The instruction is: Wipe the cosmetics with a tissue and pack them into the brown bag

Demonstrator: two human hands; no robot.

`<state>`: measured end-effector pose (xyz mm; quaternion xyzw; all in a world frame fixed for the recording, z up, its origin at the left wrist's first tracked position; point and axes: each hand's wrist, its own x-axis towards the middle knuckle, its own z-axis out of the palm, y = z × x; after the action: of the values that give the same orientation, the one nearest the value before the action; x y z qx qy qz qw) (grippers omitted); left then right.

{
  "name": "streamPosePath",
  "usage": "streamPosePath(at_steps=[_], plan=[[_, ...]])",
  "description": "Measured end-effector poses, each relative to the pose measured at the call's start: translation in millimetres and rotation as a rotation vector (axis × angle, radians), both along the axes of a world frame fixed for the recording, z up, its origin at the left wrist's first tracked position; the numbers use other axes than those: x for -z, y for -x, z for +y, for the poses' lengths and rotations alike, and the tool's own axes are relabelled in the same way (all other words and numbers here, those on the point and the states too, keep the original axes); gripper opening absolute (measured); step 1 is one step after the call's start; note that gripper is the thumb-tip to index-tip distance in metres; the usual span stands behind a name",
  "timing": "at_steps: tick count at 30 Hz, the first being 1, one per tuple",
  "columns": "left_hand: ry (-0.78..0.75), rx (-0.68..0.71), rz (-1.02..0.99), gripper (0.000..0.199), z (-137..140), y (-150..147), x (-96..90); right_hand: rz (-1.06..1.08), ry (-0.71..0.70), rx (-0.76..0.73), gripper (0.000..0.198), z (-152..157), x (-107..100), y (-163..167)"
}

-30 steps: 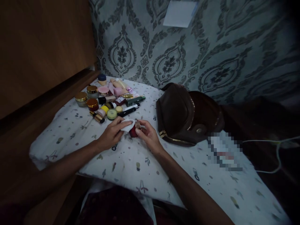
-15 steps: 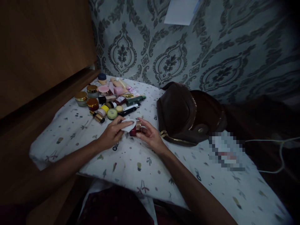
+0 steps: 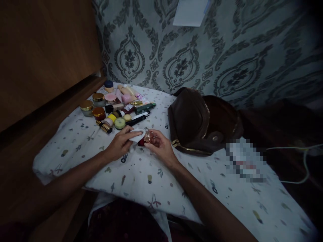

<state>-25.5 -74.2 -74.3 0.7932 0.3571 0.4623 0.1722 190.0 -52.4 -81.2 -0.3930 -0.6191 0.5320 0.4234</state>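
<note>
Between my hands is a small dark-red bottle (image 3: 141,142) with a shiny gold-toned cap, lying on its side above the cloth. My right hand (image 3: 163,148) has its fingers closed round the cap end. A white wipe (image 3: 137,135) is pinched in my left hand (image 3: 119,144) and pressed against the bottle's red end, partly covering it. Beyond my left hand, a green-lidded small jar (image 3: 119,123), a black tube (image 3: 136,120) and a gold-and-black lipstick-like tube (image 3: 104,126) lie closest.
Several jars and tubes, among them a gold-lidded jar (image 3: 86,107) and a dark green tube (image 3: 145,108), crowd the back left. A brown leather bag (image 3: 189,121) stands open at right. A blurred-out item (image 3: 246,161) and a white cable (image 3: 285,148) lie beyond it. A wooden cabinet (image 3: 47,50) borders the left.
The bottle has turned slightly in my right fingers, its cap now catching the light differently. The wipe stays against its red end. The view has shifted a little.
</note>
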Motion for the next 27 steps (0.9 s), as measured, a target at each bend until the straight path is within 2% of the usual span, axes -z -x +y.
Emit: streamPosePath(at_steps=[7,13,17,22,27], plan=[[0.057,-0.036,-0.009,0.053,0.9,2.2,0.2,0.040,-0.026,-0.124,0.073,3.4,0.5,-8.5],[0.076,-0.041,-0.018,0.053,0.1,3.1,-2.6,0.056,0.065,-0.081,0.073,2.5,-0.4,-5.8],[0.036,-0.052,0.012,0.055,-1.2,1.6,-1.8,0.086,0.119,-0.057,0.063,1.9,-3.7,-2.6],[-0.025,0.001,0.063,0.055,-3.1,0.9,0.0,0.084,0.067,-0.023,0.044,4.5,-6.0,-2.9],[-0.038,0.028,0.083,0.052,-3.3,2.1,-0.9,0.086,0.049,-0.016,0.047,7.9,-3.0,-3.9]])
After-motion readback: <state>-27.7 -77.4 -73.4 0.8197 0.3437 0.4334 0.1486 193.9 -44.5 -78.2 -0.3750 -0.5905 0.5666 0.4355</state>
